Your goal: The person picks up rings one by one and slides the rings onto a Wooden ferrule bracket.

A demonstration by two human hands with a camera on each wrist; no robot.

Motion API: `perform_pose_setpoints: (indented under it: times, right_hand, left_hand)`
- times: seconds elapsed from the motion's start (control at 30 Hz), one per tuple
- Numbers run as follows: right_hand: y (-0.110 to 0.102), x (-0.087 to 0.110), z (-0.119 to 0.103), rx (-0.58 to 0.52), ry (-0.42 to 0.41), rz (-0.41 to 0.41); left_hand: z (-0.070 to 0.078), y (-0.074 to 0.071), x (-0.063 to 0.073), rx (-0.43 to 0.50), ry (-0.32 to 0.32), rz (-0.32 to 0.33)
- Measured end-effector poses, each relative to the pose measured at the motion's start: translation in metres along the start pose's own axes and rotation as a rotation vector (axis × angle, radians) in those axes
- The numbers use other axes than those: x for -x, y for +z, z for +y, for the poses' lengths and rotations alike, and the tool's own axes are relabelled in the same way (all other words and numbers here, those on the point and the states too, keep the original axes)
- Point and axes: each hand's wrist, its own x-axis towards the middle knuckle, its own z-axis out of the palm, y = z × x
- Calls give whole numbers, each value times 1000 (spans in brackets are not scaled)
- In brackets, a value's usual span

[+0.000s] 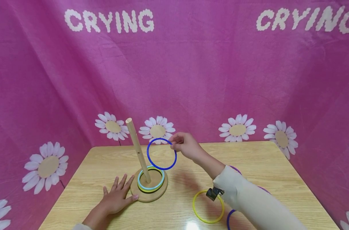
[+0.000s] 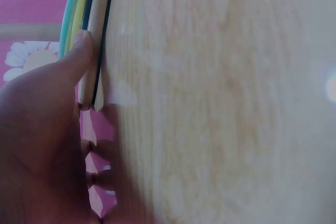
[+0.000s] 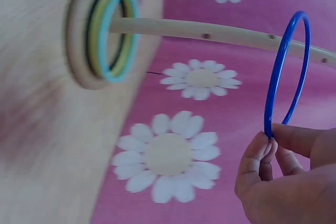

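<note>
Blue ring (image 1: 162, 169) held beside the wooden post (image 1: 138, 151), not around it.
The right hand (image 1: 188, 148) pinches its right rim, the upright post lying left; the left hand (image 1: 115, 198) lies spread, thumb at the round base (image 1: 152, 198).

A blue ring (image 1: 163, 169) shows mid-frame, a yellow ring (image 1: 193, 206) lower centre; white daisies (image 1: 237, 130) pattern the pink backdrop (image 1: 174, 73).

Pink curtain (image 1: 191, 80) — daisies (image 1: 237, 130), white lettering (image 1: 118, 22), pale wooden table (image 1: 266, 163)
</note>
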Motion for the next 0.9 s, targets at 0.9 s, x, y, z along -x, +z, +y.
perform_pose_setpoints:
  times: [0.9]
  right_hand:
    - [16,-39,-114,-42,-94,115]
  left_hand:
    - [-2,0,-1,6,8,-3]
